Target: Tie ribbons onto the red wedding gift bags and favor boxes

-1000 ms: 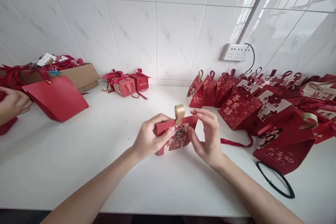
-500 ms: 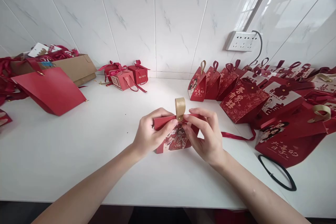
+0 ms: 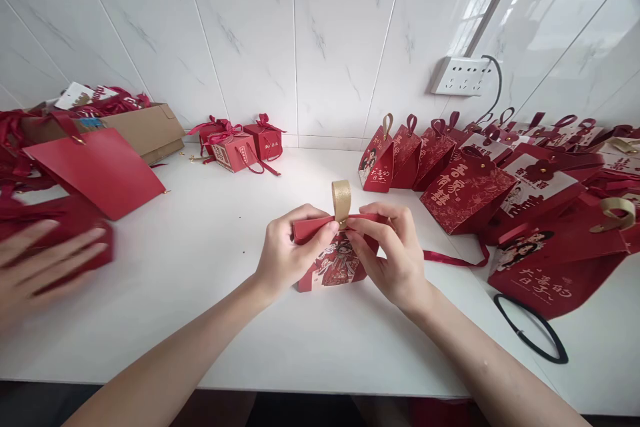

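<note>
A small red gift box with a printed figure on its front stands before me on the white table. From its top edge rises a gold ribbon loop, fixed by a small brass-coloured stud. My left hand grips the box's upper left edge, thumb in front beside the stud. My right hand pinches the top at the foot of the loop, right of the stud, with thumb and forefinger. What lies between those fingertips is partly hidden.
Finished-looking red gift boxes crowd the right side, near a black ring. Small ribboned boxes stand at the back. Leftward are a large red box, a cardboard carton and another person's blurred hand by a dark red box.
Another person's hand and a dark red box have come into view at the left. My right fingers have shifted slightly left towards the stud; the gift box stays in place.
</note>
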### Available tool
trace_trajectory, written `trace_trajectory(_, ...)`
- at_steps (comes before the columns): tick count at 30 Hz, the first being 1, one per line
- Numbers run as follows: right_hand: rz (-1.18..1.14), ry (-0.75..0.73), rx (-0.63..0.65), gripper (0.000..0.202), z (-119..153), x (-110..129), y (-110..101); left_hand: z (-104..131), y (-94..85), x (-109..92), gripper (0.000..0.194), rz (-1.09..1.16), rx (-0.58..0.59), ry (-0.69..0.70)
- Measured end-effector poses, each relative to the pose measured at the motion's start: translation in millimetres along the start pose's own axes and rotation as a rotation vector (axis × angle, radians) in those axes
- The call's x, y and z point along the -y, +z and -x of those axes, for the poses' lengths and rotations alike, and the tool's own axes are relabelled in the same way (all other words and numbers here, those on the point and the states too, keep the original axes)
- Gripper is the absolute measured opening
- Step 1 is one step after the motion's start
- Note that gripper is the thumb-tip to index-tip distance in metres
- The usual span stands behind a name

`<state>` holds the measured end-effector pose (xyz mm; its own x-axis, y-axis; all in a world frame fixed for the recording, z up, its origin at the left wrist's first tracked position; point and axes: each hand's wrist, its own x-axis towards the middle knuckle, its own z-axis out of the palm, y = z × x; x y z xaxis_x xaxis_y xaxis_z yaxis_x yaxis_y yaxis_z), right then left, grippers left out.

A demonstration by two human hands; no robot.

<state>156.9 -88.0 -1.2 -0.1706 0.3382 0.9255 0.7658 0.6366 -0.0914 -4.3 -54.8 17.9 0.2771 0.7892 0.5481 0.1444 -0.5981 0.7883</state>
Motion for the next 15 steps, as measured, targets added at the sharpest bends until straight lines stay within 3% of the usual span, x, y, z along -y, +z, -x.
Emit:
trace_trajectory(7, -0.024, 0.032, 0.040, 0.019, -2.2, 2.9, 0.5, -1.7, 0.2, -1.4, 0.018, -0.011, -0.010, 0.010)
trace_trajectory(15, -0.012, 0.007, 0.017, 0.028, -1.0, 2.4, 2.1, -0.8, 0.4, -1.5, 0.015, 0.037, -0.006, 0.007)
